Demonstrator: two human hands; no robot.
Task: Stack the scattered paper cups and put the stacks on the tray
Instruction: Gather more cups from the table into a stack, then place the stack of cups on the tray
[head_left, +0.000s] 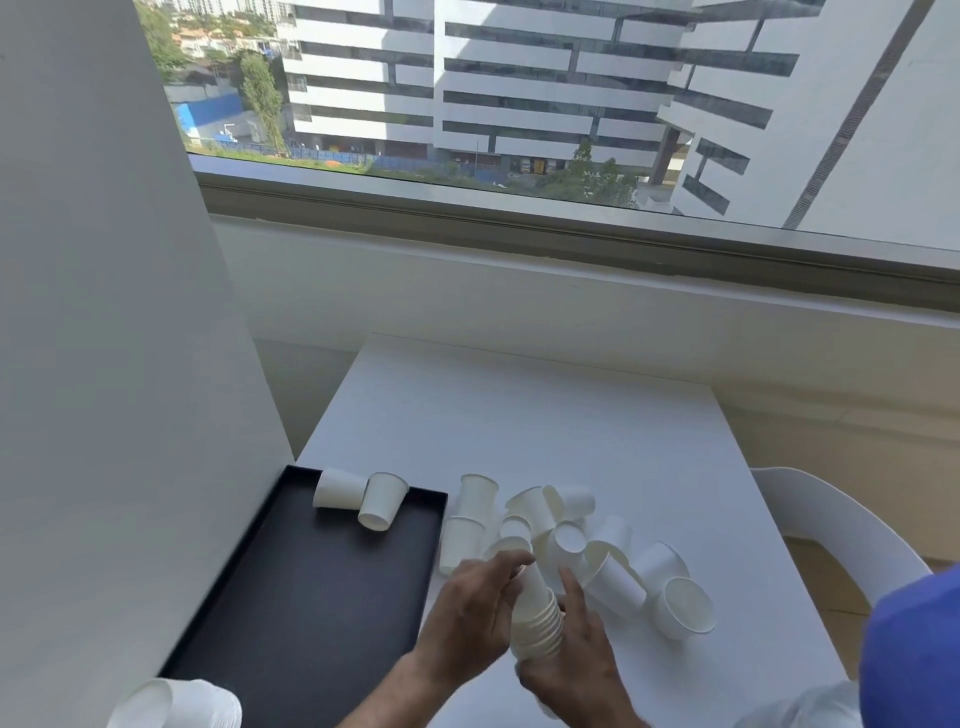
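On white table (519, 426) | both hands, left (470, 616), right (576, 670), grip cup stack (537, 618) | cups unprinted

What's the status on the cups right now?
Both hands, left hand and right hand, grip a nested stack. Loose pile on table. Tray holds two tipped cups, no stack. Nothing blocking.

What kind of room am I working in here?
Probably an upper-floor office or break room: a white table stands against a wide window that looks down on office blocks, with a white chair beside it. Paper cups and a black tray suit a pantry corner.
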